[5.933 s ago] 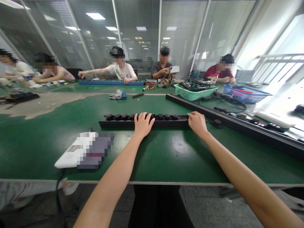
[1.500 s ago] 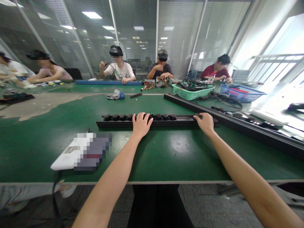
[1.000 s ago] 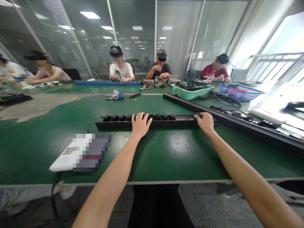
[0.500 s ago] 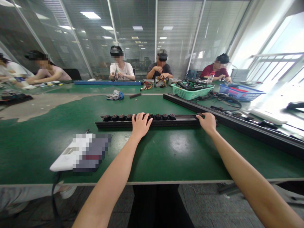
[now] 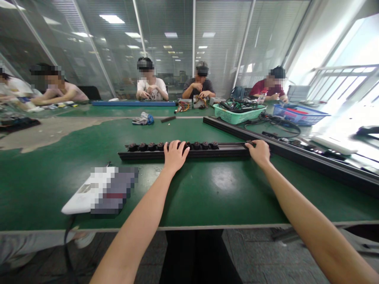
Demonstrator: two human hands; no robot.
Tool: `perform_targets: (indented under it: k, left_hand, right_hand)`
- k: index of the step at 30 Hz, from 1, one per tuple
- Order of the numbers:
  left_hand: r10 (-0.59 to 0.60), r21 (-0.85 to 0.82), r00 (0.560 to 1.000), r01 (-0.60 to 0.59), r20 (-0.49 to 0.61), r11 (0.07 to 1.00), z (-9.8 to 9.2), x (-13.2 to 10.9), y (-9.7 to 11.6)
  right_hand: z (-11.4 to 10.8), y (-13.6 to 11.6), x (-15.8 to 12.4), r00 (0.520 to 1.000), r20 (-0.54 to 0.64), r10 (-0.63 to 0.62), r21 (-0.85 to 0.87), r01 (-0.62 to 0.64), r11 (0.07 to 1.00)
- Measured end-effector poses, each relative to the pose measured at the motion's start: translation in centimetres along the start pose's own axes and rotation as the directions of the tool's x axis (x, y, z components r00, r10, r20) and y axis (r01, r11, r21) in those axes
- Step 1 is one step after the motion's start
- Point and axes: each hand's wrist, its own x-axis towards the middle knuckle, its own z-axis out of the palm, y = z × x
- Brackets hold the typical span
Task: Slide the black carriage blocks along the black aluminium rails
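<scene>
A long black rail (image 5: pixel 142 156) lies crosswise on the green table in front of me, carrying a row of black round parts (image 5: pixel 205 145) in its channel. My left hand (image 5: pixel 175 154) grips the rail near its middle, spread fingers bent over the row and covering some of the parts. At the rail's right end, my right hand (image 5: pixel 260 152) is closed, thumb and forefinger pinching a small black part (image 5: pixel 249 142) mostly hidden by them. Bare track shows between the row and this hand.
Another, longer black rail (image 5: pixel 296 156) runs diagonally on the right. Behind it stand a green basket (image 5: pixel 237 115) of cables and a blue basket (image 5: pixel 308 119). A glove (image 5: pixel 143 118) lies farther back; a white device (image 5: pixel 78 199) is at left. Several people sit across the table.
Both my hands and the rail hold almost the same place. Across the table, the hands of the person in the white shirt have shifted.
</scene>
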Motion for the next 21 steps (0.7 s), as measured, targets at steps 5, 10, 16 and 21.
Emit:
perform_targets:
  k: [5, 10, 16, 21]
  left_hand:
    - [0.005, 0.008, 1.0, -0.005, -0.008, 1.0, 0.1, -0.04, -0.01]
    - [0.003, -0.002, 1.0, -0.003, -0.009, 1.0, 0.23, -0.02, -0.12]
    - [0.006, -0.001, 1.0, -0.006, -0.011, 1.0, 0.13, -0.04, -0.09]
    - [0.008, 0.006, 1.0, -0.007, -0.015, 1.0, 0.25, -0.01, -0.14]
  right_hand:
    - [-0.13, 0.19, 0.15, 1.0, -0.005, 0.004, -0.01, -0.004, 1.0]
    - [-0.08, 0.26, 0.15, 1.0, -0.027, 0.015, 0.015, -0.015, 1.0]
    - [-0.08, 0.35, 0.19, 1.0, -0.018, 0.018, -0.006, -0.018, 1.0]
    - [-0.03, 0.7, 0.47, 1.0, -0.005, 0.013, -0.007, -0.013, 1.0]
